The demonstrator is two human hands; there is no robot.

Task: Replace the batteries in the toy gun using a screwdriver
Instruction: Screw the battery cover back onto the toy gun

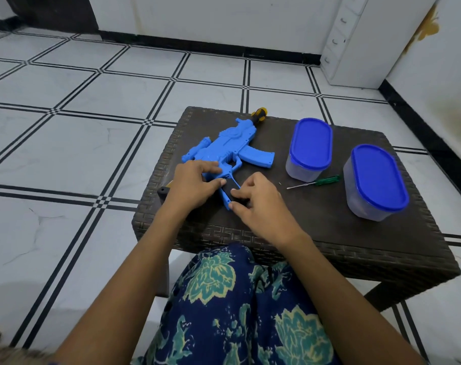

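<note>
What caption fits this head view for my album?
Left hand and right hand work on the blue toy gun on a table; the green screwdriver lies aside.

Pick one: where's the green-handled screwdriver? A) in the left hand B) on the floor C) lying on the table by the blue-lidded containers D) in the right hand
C: the green-handled screwdriver lies loose on the table, while the left hand and right hand both hold the toy gun.

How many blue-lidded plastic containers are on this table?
2. One clear oval container with a blue lid stands just behind the green-handled screwdriver; the other container stands right of it, near the brown woven table's right edge. None seems hidden.
</note>
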